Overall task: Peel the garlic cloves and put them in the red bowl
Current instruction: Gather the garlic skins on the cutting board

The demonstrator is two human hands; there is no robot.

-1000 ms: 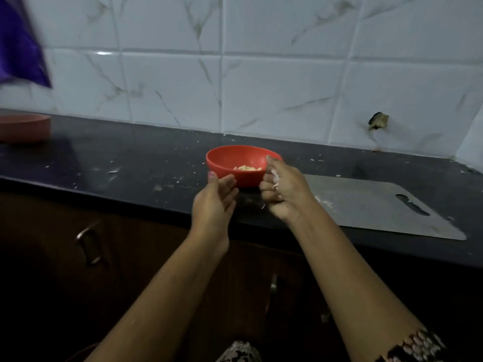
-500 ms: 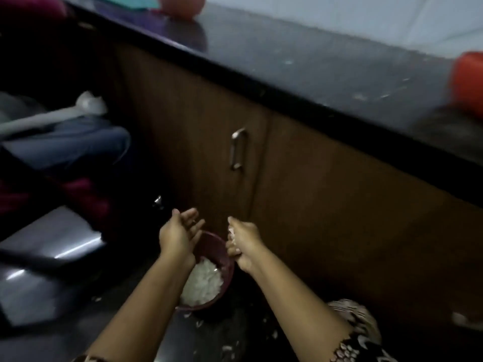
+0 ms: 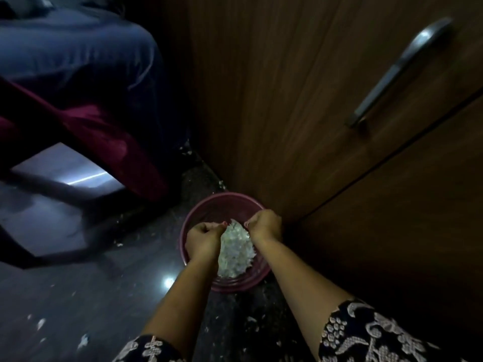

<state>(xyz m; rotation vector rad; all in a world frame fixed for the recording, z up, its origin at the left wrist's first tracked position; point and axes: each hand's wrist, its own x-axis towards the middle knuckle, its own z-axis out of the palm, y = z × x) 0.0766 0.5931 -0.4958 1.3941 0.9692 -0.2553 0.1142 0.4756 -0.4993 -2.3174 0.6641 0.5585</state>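
Up at ten o'clock a big blue cloth (image 3: 78, 56) lies in folds. Just under it, at nine o'clock, is a dark red cloth (image 3: 109, 142). The dark shiny floor (image 3: 78, 296) fills the seven and eight o'clock part, and small white bits (image 3: 40, 323) are scattered on it. A sleeve with a white pattern (image 3: 146, 348) shows at six o'clock, and a bare arm goes up from it to the left hand (image 3: 203, 241). This hand hangs over the nine o'clock side of a round pink-red bin (image 3: 222, 205), which stands on the floor a little below the middle of the view. Its fingers are curled in, but it is too dark to tell if they hold anything. Inside the bin is a heap of white garlic skins (image 3: 236, 246), piled from the middle toward the bin's five o'clock side. The right hand (image 3: 265, 224) is over the bin's two o'clock edge, well apart from the left hand. Its fingers are curled in too, and I cannot tell if they pinch a bit of skin. Its arm runs down to a second patterned sleeve (image 3: 366, 335) at five o'clock. The bin stands just beside a brown wooden cupboard door (image 3: 274, 100), which fills twelve to four o'clock. A long silver handle (image 3: 400, 71) sits on the door at two o'clock.
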